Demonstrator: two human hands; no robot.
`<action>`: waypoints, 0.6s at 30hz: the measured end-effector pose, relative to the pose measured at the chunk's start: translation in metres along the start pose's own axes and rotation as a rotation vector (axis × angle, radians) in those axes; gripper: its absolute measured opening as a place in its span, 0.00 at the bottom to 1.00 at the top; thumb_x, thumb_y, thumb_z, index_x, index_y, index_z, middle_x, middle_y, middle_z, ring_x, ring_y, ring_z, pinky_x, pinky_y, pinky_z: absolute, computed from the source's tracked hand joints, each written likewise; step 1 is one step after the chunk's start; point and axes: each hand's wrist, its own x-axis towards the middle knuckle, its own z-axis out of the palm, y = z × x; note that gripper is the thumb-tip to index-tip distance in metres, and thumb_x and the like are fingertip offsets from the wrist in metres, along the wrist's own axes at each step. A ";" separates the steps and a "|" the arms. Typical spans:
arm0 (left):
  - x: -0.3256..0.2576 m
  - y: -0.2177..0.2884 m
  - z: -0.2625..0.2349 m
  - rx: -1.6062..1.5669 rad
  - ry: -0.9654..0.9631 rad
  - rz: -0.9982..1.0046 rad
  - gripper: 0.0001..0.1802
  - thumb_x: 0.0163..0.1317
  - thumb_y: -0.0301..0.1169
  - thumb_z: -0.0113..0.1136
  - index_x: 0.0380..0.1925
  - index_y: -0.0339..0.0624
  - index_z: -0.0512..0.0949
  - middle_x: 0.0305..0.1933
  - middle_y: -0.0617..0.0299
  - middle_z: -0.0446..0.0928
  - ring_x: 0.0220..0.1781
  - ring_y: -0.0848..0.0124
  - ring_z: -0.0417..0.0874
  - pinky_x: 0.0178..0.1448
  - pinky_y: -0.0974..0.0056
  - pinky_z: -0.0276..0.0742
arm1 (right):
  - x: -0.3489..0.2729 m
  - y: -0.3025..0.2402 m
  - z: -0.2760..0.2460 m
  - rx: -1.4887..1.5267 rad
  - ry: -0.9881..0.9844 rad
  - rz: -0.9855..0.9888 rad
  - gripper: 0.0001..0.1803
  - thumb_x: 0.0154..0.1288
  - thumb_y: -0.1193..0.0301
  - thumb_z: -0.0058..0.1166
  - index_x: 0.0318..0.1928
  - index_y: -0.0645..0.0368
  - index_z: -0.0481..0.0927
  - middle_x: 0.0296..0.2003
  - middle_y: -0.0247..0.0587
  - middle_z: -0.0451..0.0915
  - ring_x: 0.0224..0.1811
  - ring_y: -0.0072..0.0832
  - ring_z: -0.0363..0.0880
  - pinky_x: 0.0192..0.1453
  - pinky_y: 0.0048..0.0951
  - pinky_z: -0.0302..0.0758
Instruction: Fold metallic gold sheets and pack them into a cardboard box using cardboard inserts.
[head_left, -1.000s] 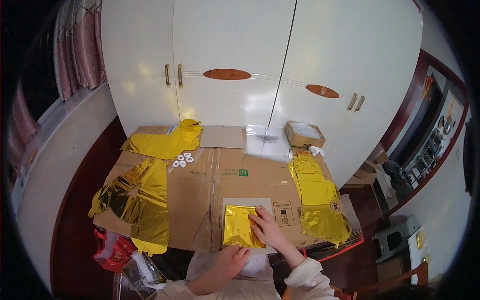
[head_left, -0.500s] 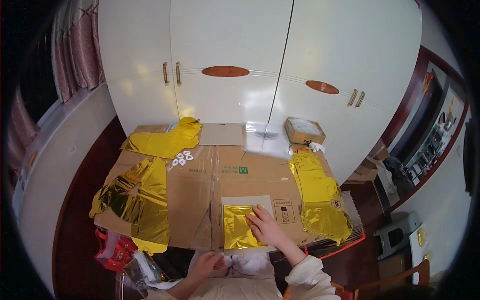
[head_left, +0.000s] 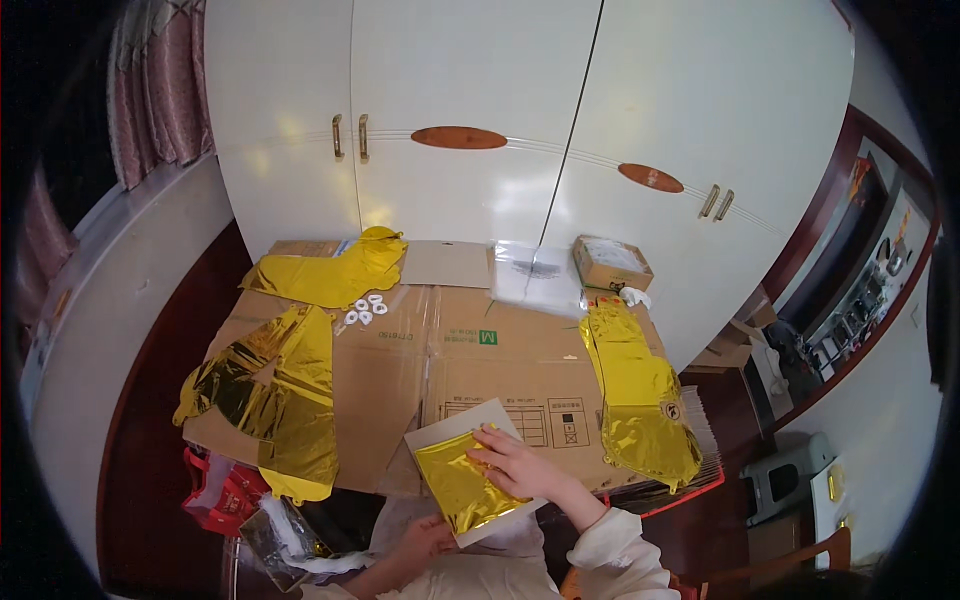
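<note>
A folded gold foil (head_left: 468,485) is pressed flat on a white card (head_left: 452,432) at the near edge of a flattened carton (head_left: 470,370) that covers the table. The right hand (head_left: 512,465) lies on the foil's far right corner, fingers spread slightly and flat, clamped on nothing. The left hand (head_left: 425,538) is lower, just off the card's near edge; whether its fingers are curled on anything cannot be told, since it is partly hidden by white wrapping in the lap.

The foil is judged very light, thin and limp, with a slick, crinkly surface. It will likely slide under a flat palm and crease or tear if pulled hard. A pinch at a corner or along a folded edge would serve best, with the card beneath used as the stiff support. The card itself is best taken by its bare far-left corner, where no foil covers it.

Measured from the carton: a long foil balloon (head_left: 640,395) lies along its right side, a crumpled foil sheet (head_left: 275,390) hangs over its left edge, and another foil piece (head_left: 335,275) rests at its far left corner, with small white rings (head_left: 365,310) just beside it. A small box (head_left: 612,262) and a clear bag (head_left: 535,275) sit at the far edge, against the white wardrobe (head_left: 520,120).
</note>
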 end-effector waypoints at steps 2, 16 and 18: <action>0.001 0.010 0.004 -0.049 0.042 -0.001 0.12 0.70 0.35 0.54 0.42 0.37 0.79 0.42 0.57 0.83 0.39 0.72 0.85 0.47 0.68 0.80 | 0.005 0.001 0.002 0.010 -0.026 -0.028 0.24 0.65 0.71 0.53 0.62 0.58 0.72 0.69 0.56 0.61 0.73 0.55 0.55 0.76 0.48 0.55; 0.036 -0.065 -0.041 0.203 0.281 0.219 0.17 0.69 0.38 0.54 0.46 0.33 0.76 0.42 0.51 0.81 0.42 0.63 0.82 0.45 0.59 0.79 | 0.097 0.152 -0.097 -0.168 0.117 0.400 0.29 0.62 0.69 0.51 0.65 0.58 0.67 0.61 0.57 0.71 0.63 0.53 0.68 0.67 0.44 0.67; 0.038 -0.056 -0.033 0.276 0.309 0.230 0.17 0.69 0.37 0.54 0.47 0.33 0.76 0.42 0.51 0.81 0.41 0.63 0.82 0.44 0.59 0.80 | 0.103 0.207 -0.107 -0.413 0.270 0.386 0.31 0.61 0.69 0.51 0.67 0.56 0.65 0.59 0.58 0.72 0.62 0.51 0.70 0.66 0.45 0.68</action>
